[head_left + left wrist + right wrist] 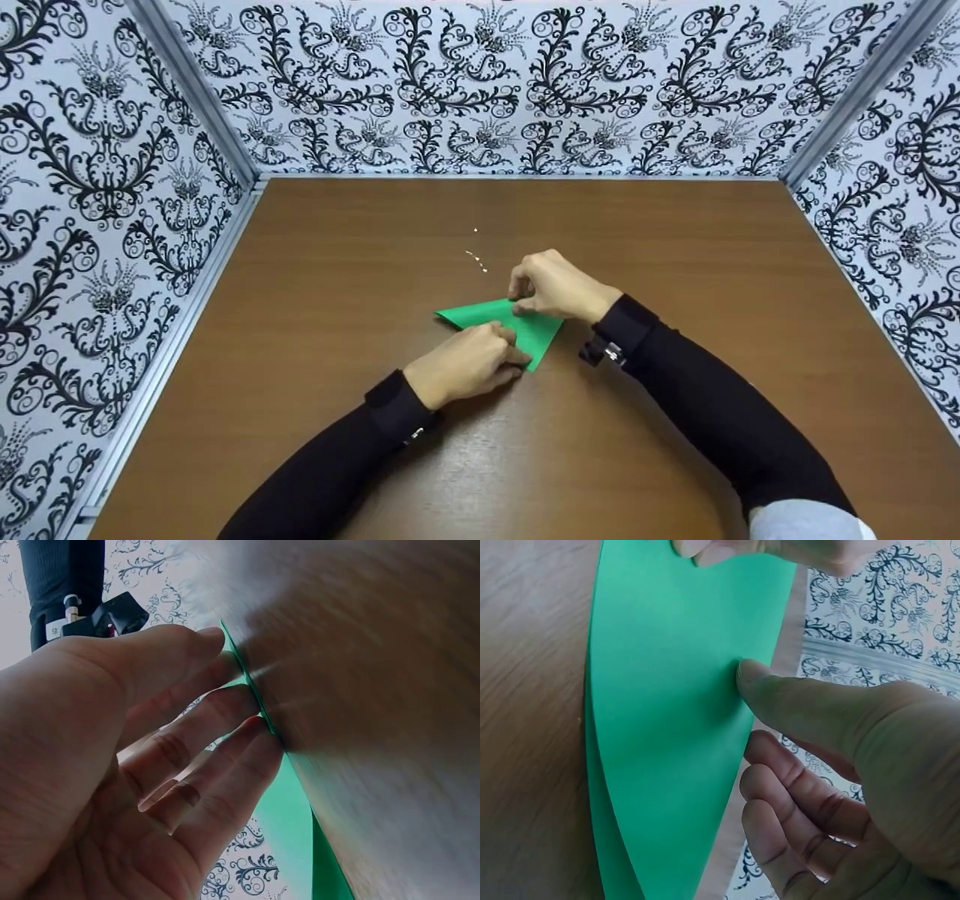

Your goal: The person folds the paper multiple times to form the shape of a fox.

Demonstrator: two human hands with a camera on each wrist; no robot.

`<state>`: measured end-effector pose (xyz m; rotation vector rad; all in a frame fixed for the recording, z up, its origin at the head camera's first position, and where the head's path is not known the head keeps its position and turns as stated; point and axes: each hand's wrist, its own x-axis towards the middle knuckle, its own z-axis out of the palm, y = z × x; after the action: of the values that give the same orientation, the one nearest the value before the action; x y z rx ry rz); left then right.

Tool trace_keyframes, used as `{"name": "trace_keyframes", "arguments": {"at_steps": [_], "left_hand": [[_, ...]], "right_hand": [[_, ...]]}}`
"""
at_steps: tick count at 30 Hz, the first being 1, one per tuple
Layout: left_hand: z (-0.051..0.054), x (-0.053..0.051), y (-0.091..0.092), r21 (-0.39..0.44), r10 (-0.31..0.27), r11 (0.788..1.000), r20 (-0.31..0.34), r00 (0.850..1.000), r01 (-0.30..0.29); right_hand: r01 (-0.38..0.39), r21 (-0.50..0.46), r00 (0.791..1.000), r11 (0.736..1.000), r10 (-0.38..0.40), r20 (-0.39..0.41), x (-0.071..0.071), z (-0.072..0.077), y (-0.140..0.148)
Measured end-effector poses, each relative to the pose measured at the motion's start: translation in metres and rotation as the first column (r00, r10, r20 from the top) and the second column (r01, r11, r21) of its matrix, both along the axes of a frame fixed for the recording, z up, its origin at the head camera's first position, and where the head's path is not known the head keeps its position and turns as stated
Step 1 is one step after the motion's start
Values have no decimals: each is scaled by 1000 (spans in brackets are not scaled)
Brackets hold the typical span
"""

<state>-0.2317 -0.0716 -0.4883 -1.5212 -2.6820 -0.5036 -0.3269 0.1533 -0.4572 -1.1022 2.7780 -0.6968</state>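
Seemingly, I'm mid-fold: the green paper lies on the table, my right hand pinching its far edge, my left hand pressing its near edge, fingertips loosely bent. Next, I judge, calls for aligning edges before creasing.

"What's lying on the table?"
"A plain green paper, folded over, one sharp corner pointing to nine o'clock and another to five."
"Flat?"
"Not wholly: its layers gape along one edge."
"And what is touching it?"
"The left hand, from seven o'clock, presses near the five-o'clock corner; the right hand pinches the edge at one o'clock."
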Motion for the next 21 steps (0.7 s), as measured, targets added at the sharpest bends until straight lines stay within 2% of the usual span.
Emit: {"name": "trace_keyframes", "arguments": {"at_steps": [8,18,21], "left_hand": [[-1,1,0,-1,7,1000,30,1000,-7],[-2,1,1,-18,2,1000,-37,999,-2],[-3,2,1,-38,-8,999,-86,996,4]], "right_hand": [[24,21,1000,999,-25,14,-5,-5,-7],[23,18,1000,1000,-23,-1,-11,-16,-9],[24,5,1000,1000,-24,-14,-12,-18,-9]]}}
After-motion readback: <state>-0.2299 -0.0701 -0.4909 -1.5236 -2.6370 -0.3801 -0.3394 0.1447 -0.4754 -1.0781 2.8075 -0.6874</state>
